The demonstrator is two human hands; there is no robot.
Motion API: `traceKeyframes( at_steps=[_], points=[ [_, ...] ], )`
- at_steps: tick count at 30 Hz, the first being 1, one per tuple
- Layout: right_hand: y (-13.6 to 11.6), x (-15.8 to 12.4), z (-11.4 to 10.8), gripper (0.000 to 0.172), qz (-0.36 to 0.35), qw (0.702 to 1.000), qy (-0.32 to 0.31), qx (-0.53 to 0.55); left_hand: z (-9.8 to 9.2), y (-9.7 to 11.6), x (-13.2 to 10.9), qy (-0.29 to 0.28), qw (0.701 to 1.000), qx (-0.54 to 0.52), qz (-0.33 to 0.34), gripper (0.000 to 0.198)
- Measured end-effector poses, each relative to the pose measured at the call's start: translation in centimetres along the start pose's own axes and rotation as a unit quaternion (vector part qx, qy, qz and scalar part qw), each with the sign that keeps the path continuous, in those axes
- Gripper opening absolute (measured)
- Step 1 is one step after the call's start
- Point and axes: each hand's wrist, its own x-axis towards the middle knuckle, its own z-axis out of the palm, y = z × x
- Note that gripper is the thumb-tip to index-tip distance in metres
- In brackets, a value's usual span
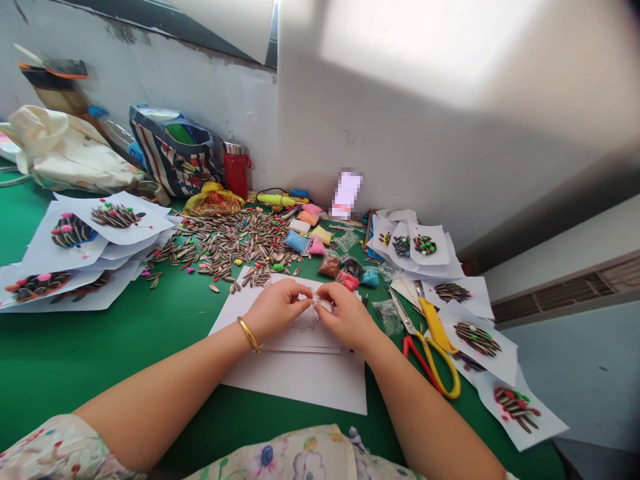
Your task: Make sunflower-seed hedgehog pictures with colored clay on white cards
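Observation:
My left hand (283, 308), with a gold bangle at the wrist, pinches one side of a small whitish piece (323, 303) that looks like clay or a clear packet. From the other side my right hand (345, 313) has its thumb and fingers closed on the same piece. Fingers hide part of it. Under both hands lies a sheet with a printed outline drawing (304, 323), on top of larger white paper (320, 380). Just beyond are small bags of coloured clay, among them brown (330, 265), red (349, 280) and blue (370, 277).
Striped sunflower seeds (240, 240) spread over the green table (150, 360). Finished seed pictures lie in piles at left (115, 217) and right (477, 340). Scissors (435, 357) and a yellow cutter (435, 320) are right of my hand. A red flask (236, 170) stands near the wall.

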Motion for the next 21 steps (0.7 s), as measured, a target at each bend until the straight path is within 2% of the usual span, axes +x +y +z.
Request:
traceKeyframes(
  at_steps=[3,7,9,12,15,18,21],
  points=[
    [0.0,0.1,-0.1,0.019,0.013,0.999,-0.01,0.03,-0.4,0.0,0.0,-0.024,0.998,0.055,0.032,0.022],
    [0.2,0.1,-0.2,0.014,0.013,0.999,-0.01,0.039,-0.4,0.3,0.0,-0.083,0.995,-0.012,0.061,0.028],
    [0.5,0.1,-0.5,0.015,0.012,0.999,-0.01,0.035,-0.4,0.4,0.1,-0.09,0.993,-0.038,0.065,0.03],
    [1.3,0.2,-1.1,0.018,0.021,1.0,-0.004,0.006,-0.4,0.4,0.2,-0.066,0.995,-0.062,0.048,0.034],
    [2.2,0.5,-2.0,0.018,0.052,0.995,0.002,-0.083,-0.7,0.0,0.5,-0.042,0.995,-0.088,0.004,0.039],
    [3.0,0.8,-2.5,0.018,0.083,0.975,-0.005,-0.205,-1.2,-0.9,1.0,-0.021,0.995,-0.091,-0.024,0.038],
    [3.6,0.8,-2.4,0.023,0.097,0.954,0.011,-0.284,-2.0,-2.1,1.6,0.025,0.999,-0.032,-0.021,0.03]
  ],
)
